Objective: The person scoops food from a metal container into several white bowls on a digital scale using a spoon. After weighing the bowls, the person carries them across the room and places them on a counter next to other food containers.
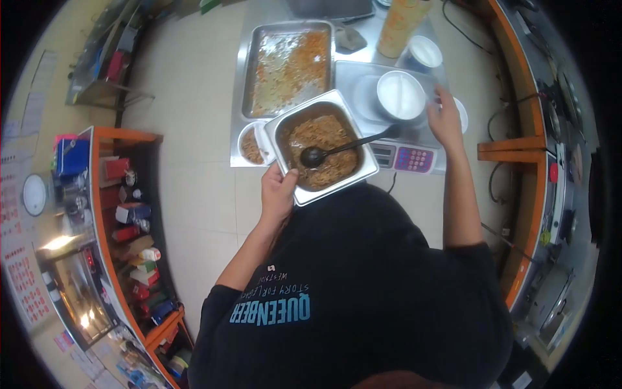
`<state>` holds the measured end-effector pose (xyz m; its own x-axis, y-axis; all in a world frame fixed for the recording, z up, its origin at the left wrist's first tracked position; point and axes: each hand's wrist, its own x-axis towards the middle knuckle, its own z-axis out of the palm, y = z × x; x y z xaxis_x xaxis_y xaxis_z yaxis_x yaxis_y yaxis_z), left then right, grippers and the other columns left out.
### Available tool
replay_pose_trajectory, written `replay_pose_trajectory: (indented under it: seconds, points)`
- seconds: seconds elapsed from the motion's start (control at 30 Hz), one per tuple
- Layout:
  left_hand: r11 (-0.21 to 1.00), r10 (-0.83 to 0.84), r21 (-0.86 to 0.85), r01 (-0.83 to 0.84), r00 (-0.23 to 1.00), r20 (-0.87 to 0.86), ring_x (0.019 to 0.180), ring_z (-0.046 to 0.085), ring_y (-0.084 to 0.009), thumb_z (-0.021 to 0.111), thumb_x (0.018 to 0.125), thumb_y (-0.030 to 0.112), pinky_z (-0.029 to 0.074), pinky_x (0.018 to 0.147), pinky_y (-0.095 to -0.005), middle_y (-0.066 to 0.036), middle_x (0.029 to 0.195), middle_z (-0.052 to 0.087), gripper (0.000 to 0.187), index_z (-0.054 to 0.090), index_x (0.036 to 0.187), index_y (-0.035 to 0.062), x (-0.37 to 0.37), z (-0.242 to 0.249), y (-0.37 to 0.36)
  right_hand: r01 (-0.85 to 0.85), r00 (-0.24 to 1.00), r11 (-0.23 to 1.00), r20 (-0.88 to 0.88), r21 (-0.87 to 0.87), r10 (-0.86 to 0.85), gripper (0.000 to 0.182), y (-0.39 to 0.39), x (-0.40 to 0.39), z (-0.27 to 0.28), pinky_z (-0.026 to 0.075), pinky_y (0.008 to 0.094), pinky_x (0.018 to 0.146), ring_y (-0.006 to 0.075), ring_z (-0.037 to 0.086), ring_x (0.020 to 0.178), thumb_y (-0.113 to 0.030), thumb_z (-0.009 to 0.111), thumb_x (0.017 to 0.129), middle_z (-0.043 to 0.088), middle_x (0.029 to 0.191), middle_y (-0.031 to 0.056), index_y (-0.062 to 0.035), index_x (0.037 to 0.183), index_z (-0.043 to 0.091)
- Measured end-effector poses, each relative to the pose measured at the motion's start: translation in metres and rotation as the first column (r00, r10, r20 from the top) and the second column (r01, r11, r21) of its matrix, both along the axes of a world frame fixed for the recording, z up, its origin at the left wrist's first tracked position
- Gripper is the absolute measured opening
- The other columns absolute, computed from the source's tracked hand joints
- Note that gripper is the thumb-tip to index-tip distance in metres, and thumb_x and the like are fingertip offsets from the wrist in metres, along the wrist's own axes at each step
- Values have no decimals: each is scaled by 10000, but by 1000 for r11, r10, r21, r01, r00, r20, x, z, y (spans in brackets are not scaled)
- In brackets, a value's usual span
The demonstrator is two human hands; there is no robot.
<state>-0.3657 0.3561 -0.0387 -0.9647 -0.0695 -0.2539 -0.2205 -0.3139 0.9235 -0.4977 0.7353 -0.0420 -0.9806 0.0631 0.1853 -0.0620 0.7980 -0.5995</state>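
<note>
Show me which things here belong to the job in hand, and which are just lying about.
Seemingly in the job:
steel pan, held by the left hand
black ladle, resting in it
white bowl, on the digital scale near the right hand

Seemingly just lying about:
oily steel tray
tall patterned yellow container
shelved red box

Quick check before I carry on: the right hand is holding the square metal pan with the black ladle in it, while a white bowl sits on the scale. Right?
One slip: the left hand holds the square metal pan, as the head view shows. The black ladle is in it, and a white bowl sits on the scale.
</note>
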Motion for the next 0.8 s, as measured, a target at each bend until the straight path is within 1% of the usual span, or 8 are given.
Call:
replay_pose_trajectory:
  seconds: [0.1, 0.17, 0.37, 0.4, 0.5, 0.63, 0.73, 0.8]
  points:
    - [1000, -20, -23, 19, 999, -37, 946, 601, -110, 521, 909, -4, 473, 847, -267, -78, 1059, 650, 271, 562, 1175, -36, -3, 11, -1, -443, 875, 840, 54, -314, 482, 579, -53, 50, 54, 410, 387, 969, 256, 519, 1168, -157, 688, 810, 532, 1290, 121, -20, 1329, 471]
    - [997, -53, -56, 49, 996, -72, 946, 599, -107, 524, 905, -10, 476, 840, -263, -79, 1060, 648, 275, 559, 1176, -38, -3, 10, -5, -489, 838, 706, -51, -512, 543, 532, -101, 72, 71, 373, 375, 1004, 220, 464, 1218, -144, 731, 785, 481, 1352, 83, -60, 1274, 537]
    - [994, -81, -87, 71, 990, -116, 877, 586, -69, 551, 897, 12, 469, 795, -236, -51, 1008, 651, 226, 572, 1117, -36, -3, 21, -7, -659, 663, 544, -61, -519, 746, 126, -149, 71, 97, 469, 335, 830, 241, 618, 962, -44, 707, 801, 654, 1043, 109, -23, 919, 670]
    - [994, -84, -81, 75, 989, -119, 872, 586, -66, 551, 898, 13, 468, 791, -234, -49, 1003, 651, 225, 572, 1117, -36, -3, 22, -8, -630, 725, 565, -145, -532, 673, 86, -156, 74, 106, 490, 323, 724, 251, 648, 817, -28, 716, 785, 675, 883, 96, -11, 842, 653]
    - [993, -108, -62, 102, 988, -110, 858, 586, -62, 550, 899, 15, 469, 778, -230, -47, 988, 651, 225, 571, 1117, -38, -3, 23, -15, -603, 792, 729, -134, -325, 595, 120, -141, 77, 124, 499, 324, 683, 245, 652, 787, -53, 738, 766, 676, 873, 88, -23, 847, 653]
    - [994, -96, -61, 90, 988, -117, 840, 589, -63, 544, 899, 15, 473, 766, -232, -45, 968, 654, 223, 572, 1113, -42, -4, 26, -17, -714, 691, 698, -209, -52, 692, 110, -148, 83, 106, 518, 308, 650, 259, 657, 727, -74, 739, 774, 672, 810, 85, -31, 834, 658]
    - [986, -144, -102, 135, 986, -86, 853, 589, -66, 539, 898, 11, 471, 771, -232, -47, 971, 652, 219, 572, 1108, -46, -6, 16, -20, -583, 811, 804, -155, -121, 564, 83, -167, 102, 84, 523, 291, 651, 206, 668, 721, -80, 707, 828, 681, 823, 80, -19, 857, 659]
    - [990, -132, -59, 126, 985, -110, 860, 588, -68, 537, 902, 14, 470, 776, -233, -49, 982, 650, 224, 567, 1116, -47, -8, 16, -19, -337, 918, 823, 36, -456, 396, 101, -171, 104, 77, 524, 286, 644, 160, 665, 728, -99, 674, 874, 686, 833, 75, 0, 870, 658]
